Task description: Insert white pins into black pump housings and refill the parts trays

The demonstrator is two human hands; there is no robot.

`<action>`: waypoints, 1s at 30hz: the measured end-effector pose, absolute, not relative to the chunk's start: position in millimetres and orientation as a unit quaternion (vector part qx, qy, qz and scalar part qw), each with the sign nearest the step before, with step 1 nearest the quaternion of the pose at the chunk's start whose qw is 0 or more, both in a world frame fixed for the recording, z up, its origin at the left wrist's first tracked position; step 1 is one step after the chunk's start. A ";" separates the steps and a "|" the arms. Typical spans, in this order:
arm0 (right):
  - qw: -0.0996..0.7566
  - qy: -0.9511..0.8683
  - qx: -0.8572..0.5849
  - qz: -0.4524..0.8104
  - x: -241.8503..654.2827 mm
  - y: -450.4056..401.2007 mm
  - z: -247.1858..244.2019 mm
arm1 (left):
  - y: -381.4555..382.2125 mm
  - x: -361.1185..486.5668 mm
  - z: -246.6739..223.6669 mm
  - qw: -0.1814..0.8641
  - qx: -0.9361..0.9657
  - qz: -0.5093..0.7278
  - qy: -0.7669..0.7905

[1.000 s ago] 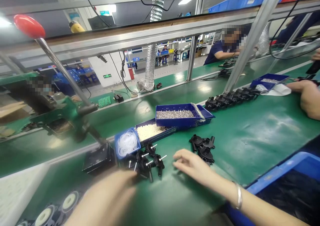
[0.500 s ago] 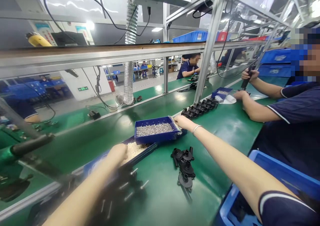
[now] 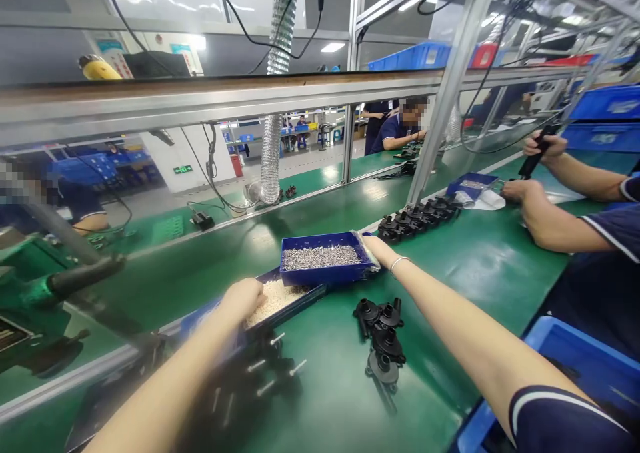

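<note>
My left hand (image 3: pixel 243 299) reaches into a blue tray of small pale pieces (image 3: pixel 275 301); its fingers are bent at the pieces, and whether they hold any is hidden. My right hand (image 3: pixel 379 251) is closed on the right end of a blue bin (image 3: pixel 320 276) filled with small metal screws (image 3: pixel 323 257). That bin overlaps the back of the pale pieces' tray. Black round housings (image 3: pixel 384 367) lie in a cluster on the green table (image 3: pixel 330 386), below my right hand. Dark parts with upright pale pins (image 3: pixel 265 386) sit blurred beside my left forearm.
A row of black parts (image 3: pixel 420 218) lies behind my right hand. Another person's hands (image 3: pixel 525 189) work at the right, near a small blue tray (image 3: pixel 470 185). A metal post (image 3: pixel 440 106) rises behind the row. A blue crate (image 3: pixel 575 373) stands at lower right.
The whole view has shifted, so the table things appear farther right. My left hand stays at the pale pieces and my right hand still grips the screw bin.
</note>
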State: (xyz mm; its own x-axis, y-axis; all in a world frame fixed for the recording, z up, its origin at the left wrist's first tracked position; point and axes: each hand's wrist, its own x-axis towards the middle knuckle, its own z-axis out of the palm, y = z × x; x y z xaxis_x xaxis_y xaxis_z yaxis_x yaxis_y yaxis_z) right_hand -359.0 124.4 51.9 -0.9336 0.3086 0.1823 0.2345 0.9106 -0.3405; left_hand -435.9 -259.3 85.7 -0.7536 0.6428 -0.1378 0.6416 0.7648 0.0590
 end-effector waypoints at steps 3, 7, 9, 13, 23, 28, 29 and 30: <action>0.135 -0.953 -0.158 0.219 -350.2 123.3 54.7 | -264.1 -414.5 112.8 0.042 0.367 0.051 0.928; 0.206 -0.904 -0.197 0.318 -333.6 122.0 61.7 | -295.9 -347.0 145.8 0.024 0.351 0.242 0.904; 0.259 -0.864 -0.214 0.376 -323.1 120.4 67.4 | -312.3 -308.2 146.1 0.042 0.299 0.429 0.852; 0.360 -0.772 -0.215 0.478 -293.4 104.3 81.1 | -312.9 -254.9 116.6 0.079 0.244 0.575 0.777; 0.154 -0.642 -0.066 0.748 -186.9 -55.4 70.9 | -278.8 -212.7 31.5 0.228 0.174 0.593 0.752; 0.049 -0.601 -0.051 0.796 -168.4 -100.7 65.0 | -284.3 -215.8 18.9 0.247 0.127 0.646 0.711; 0.042 -0.604 -0.050 0.794 -168.2 -105.7 65.6 | -285.9 -215.4 17.6 0.253 0.125 0.656 0.700; 0.035 -0.608 -0.048 0.792 -168.6 -110.1 66.4 | -287.6 -214.8 16.6 0.258 0.126 0.664 0.691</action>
State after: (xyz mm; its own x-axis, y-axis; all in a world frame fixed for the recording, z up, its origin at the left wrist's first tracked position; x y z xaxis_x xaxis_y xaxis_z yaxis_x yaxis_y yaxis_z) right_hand -168.6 -110.1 66.4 -0.9929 0.1144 -0.0331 0.0024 -0.2586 -0.9660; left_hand -214.8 -287.6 16.6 -0.8352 0.5165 -0.1889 -0.1682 0.0871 0.9819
